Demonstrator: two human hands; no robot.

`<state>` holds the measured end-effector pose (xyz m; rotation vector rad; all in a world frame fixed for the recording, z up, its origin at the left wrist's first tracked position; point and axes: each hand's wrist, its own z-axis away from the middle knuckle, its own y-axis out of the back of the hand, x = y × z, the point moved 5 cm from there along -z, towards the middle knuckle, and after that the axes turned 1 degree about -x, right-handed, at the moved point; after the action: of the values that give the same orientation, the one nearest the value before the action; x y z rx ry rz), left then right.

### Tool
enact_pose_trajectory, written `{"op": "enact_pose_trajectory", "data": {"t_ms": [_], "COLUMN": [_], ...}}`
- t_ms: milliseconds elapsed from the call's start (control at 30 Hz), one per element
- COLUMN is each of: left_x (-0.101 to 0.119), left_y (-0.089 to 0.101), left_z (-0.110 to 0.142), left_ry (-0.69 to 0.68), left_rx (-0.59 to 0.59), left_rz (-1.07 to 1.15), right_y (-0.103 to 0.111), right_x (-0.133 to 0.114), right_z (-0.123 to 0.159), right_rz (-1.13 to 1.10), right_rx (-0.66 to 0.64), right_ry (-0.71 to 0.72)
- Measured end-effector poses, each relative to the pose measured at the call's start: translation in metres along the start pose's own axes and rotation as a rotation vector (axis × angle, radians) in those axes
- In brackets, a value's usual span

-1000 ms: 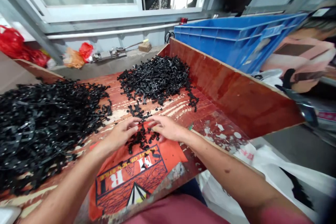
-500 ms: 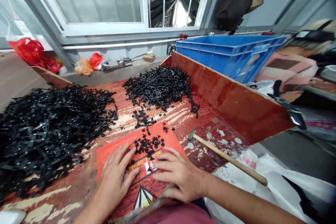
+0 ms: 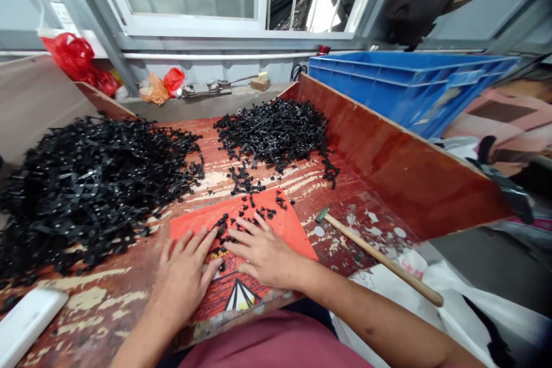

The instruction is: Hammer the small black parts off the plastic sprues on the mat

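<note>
My left hand (image 3: 185,270) lies palm down with fingers stretched over the left part of an orange-red printed sheet (image 3: 297,236). My right hand (image 3: 263,250) rests on the sheet's middle, fingers spread and pointing left. Small black plastic pieces (image 3: 223,219) with round heads lie loose between and just beyond the fingertips; some are hidden under my right hand. Neither hand grips anything that I can see. Behind the sheet is a heap of black parts (image 3: 276,132), and a bigger heap of black parts (image 3: 95,178) spreads at the left.
A hammer (image 3: 383,259) with a wooden handle lies right of the sheet. Wooden boards (image 3: 401,172) edge the worn red table (image 3: 211,175). Beyond the right board stands a blue crate (image 3: 366,77). A white object (image 3: 32,322) sits at the near left.
My right hand has moved forward and left onto the small black pieces, closer to my left hand. Some pieces have shifted. The camera view has turned slightly left.
</note>
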<state>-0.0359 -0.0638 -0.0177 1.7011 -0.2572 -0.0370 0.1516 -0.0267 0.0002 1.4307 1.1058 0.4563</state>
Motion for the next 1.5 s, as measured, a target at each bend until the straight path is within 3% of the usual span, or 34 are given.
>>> {"op": "enact_pose_trajectory", "data": {"t_ms": [67,167,300,400,500,600,700,800,867,1000,1100,1300,1500], "left_x": [-0.01,-0.025,-0.038,-0.033,-0.02,-0.019,-0.04,-0.075,-0.089,-0.09,-0.091,-0.1,-0.09], "left_y": [-0.003,-0.003,0.001,0.002,-0.005,-0.008,0.001,0.012,0.014,0.007,0.0,-0.015,-0.002], "left_z": [0.015,0.027,0.018,-0.006,-0.029,-0.036,-0.031,-0.023,-0.024,-0.031,-0.024,0.002,-0.016], "left_ry": [0.039,0.095,0.15,0.105,-0.015,-0.05,0.075,0.357,0.45,0.369,0.373,0.469,0.38], "left_rx": [0.045,0.121,0.159,0.141,0.04,-0.02,0.047,0.15,0.167,0.16,0.205,0.214,0.234], "left_rz": [0.08,0.181,0.198,0.196,0.228,0.265,0.359,0.448,0.43,0.373,0.402,0.659,0.498], "right_y": [-0.001,0.01,0.016,0.002,-0.017,-0.025,-0.023,-0.018,-0.012,0.003,0.008,-0.007,-0.023], "right_x": [0.002,0.017,0.022,0.008,-0.008,-0.015,-0.02,-0.023,-0.019,0.0,0.009,-0.001,-0.009], "right_z": [0.007,0.015,0.001,-0.022,-0.039,-0.044,-0.043,-0.041,-0.043,-0.055,-0.071,-0.111,-0.124], "right_rz": [-0.027,-0.081,-0.103,-0.041,0.084,0.138,0.216,0.262,0.162,-0.114,-0.197,-0.24,-0.129], "right_rx": [-0.005,0.121,0.224,0.164,0.055,-0.003,-0.058,-0.1,-0.078,0.028,0.077,0.119,0.107], "right_ry": [0.028,-0.046,-0.104,-0.054,0.083,0.173,0.194,0.216,0.156,-0.059,-0.131,-0.134,-0.109]}}
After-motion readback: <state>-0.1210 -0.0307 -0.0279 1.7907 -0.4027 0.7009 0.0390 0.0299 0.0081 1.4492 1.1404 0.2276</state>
